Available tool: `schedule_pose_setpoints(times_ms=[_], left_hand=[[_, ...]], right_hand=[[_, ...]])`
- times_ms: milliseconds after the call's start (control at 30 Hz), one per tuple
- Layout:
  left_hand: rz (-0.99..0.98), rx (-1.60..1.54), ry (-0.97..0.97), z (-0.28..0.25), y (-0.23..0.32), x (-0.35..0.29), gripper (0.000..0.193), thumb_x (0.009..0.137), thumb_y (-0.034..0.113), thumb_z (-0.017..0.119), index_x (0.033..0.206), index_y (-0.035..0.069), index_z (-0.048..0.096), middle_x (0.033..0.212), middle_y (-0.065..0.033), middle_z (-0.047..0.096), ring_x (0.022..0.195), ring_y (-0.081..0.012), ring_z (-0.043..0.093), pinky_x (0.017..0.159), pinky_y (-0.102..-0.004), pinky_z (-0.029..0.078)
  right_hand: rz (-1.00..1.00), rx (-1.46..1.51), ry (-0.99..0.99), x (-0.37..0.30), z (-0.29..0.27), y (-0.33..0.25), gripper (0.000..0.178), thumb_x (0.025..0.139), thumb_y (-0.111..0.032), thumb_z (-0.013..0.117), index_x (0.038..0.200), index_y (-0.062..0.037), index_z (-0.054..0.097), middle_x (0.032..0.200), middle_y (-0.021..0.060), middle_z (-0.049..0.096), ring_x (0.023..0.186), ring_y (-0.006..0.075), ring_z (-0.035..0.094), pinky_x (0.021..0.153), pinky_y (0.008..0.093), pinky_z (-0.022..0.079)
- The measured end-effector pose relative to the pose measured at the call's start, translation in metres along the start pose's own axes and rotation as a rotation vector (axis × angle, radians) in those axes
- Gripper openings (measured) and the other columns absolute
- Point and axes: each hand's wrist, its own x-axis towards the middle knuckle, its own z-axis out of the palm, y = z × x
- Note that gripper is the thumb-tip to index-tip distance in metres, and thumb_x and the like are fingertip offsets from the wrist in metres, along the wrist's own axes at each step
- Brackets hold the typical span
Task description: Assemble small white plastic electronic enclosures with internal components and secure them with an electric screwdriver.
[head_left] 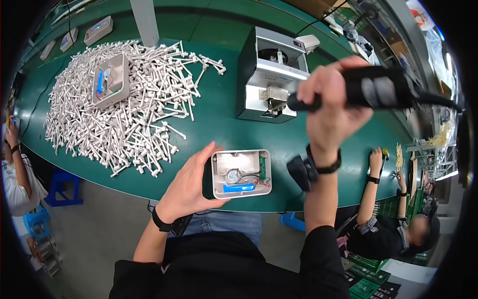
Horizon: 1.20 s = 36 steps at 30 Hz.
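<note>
The left grip (pixel 183 188) is clamped on an open white plastic housing (pixel 239 161), nearer the person than the boxy silver-and-black metal machine (pixel 253 94). Right of that machine, the right grip (pixel 331 99) wraps a black cylindrical corded tool (pixel 358 85); left of the machine lies a heap of slim white pieces (pixel 149 102).

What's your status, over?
Left hand: gripping open white rectangular plastic box. Right hand: raised, holding black cylindrical corded tool. Tool partly blocks view of boxy silver-black machine.
</note>
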Motion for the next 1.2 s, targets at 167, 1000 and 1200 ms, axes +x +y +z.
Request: schedule_pose_setpoints(times_ms=[167,1000,1200], left_hand=[[-0.039,-0.088,0.077,0.005,-0.002,-0.001,0.126,0.067,0.019,0.099,0.165,0.000,0.022,0.155,-0.0237,0.054,0.144,-0.0394,0.054,0.121,-0.0458,0.043],[0.008,-0.178,0.163,0.012,-0.007,0.003,0.120,0.069,0.008,0.096,0.166,0.004,0.024,0.159,-0.0197,0.051,0.145,-0.0359,0.054,0.120,-0.0441,0.045],[-0.007,-0.196,0.179,0.016,-0.008,0.000,0.117,0.070,0.009,0.096,0.165,0.005,0.028,0.159,-0.0190,0.051,0.144,-0.0344,0.055,0.119,-0.0429,0.046]], right_hand=[[0.100,-0.019,0.019,-0.001,-0.010,0.011,0.029,0.100,-0.005,0.067,0.125,0.0003,0.053,0.073,0.0061,0.052,0.056,0.0170,0.052,0.054,0.0358,0.046],[0.222,-0.015,-0.202,-0.114,-0.026,-0.062,0.041,0.103,-0.023,0.071,0.129,-0.0098,0.042,0.074,0.0076,0.055,0.051,0.0172,0.048,0.047,0.0340,0.045],[0.289,-0.025,-0.155,-0.133,-0.030,-0.064,0.040,0.102,-0.023,0.072,0.125,-0.0095,0.041,0.071,0.0072,0.052,0.050,0.0164,0.047,0.047,0.0341,0.045]])
